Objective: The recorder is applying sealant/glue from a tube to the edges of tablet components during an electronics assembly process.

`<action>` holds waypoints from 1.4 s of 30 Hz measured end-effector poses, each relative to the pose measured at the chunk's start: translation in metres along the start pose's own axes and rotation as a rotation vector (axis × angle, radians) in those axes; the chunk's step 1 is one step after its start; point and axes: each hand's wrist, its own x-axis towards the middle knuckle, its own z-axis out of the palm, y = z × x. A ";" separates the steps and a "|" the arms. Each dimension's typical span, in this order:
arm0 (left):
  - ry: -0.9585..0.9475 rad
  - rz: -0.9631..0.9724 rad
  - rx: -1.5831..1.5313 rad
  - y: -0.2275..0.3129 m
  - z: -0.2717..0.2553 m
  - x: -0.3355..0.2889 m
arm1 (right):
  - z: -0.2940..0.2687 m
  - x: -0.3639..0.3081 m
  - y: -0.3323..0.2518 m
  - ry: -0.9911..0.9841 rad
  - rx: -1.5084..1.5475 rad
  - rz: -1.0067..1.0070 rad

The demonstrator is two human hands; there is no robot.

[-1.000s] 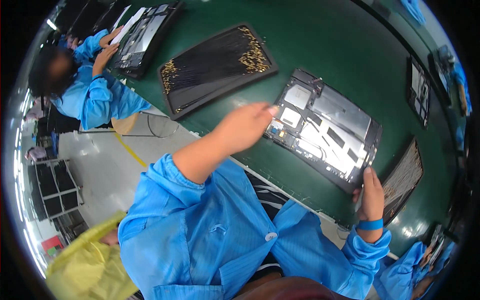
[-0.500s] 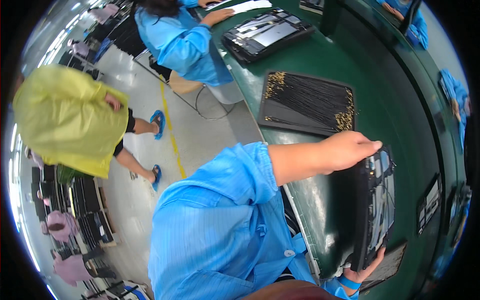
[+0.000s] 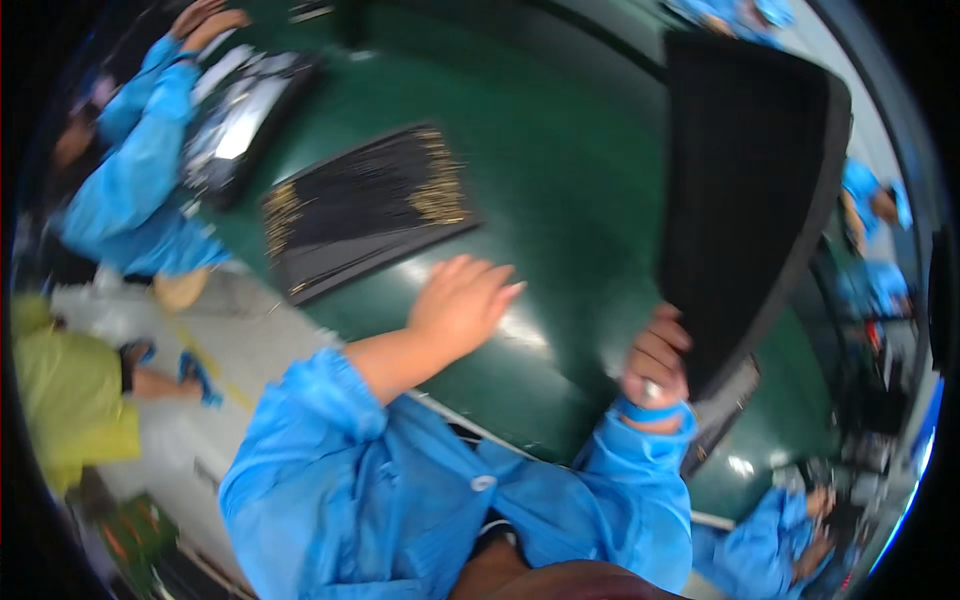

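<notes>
My right hand grips the near lower corner of a large black tray, raised steeply off the table at the right. Its plain dark face is toward me; whatever lies on its other side is hidden. My left hand hovers over the green table with its fingers spread and holds nothing. Just beyond it lies a dark tray of thin black cables with gold-coloured ends. Part of another dark flat piece shows on the table behind my right wrist.
On the far left, a co-worker's blue sleeves reach beside a stack of trays with silvery device parts. A person in yellow stands in the aisle at left. Other blue-sleeved people work along the right side of the green table.
My left hand has let go of the black tray and moved left. My right hand has tilted the tray up, so its plain face shows instead of the device parts. The view has turned.
</notes>
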 end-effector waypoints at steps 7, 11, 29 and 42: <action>-0.048 0.047 -0.012 0.003 0.004 0.005 | 0.018 0.013 -0.008 -0.019 -0.200 -0.210; -0.071 0.035 -0.043 0.002 0.003 0.005 | 0.016 0.022 -0.016 -0.019 -0.176 -0.204; -0.106 0.034 -0.001 0.003 0.007 0.013 | 0.032 0.128 -0.071 0.766 -1.261 -0.638; -0.155 0.012 0.097 0.005 0.012 0.019 | 0.037 0.089 -0.160 0.984 -1.118 -1.106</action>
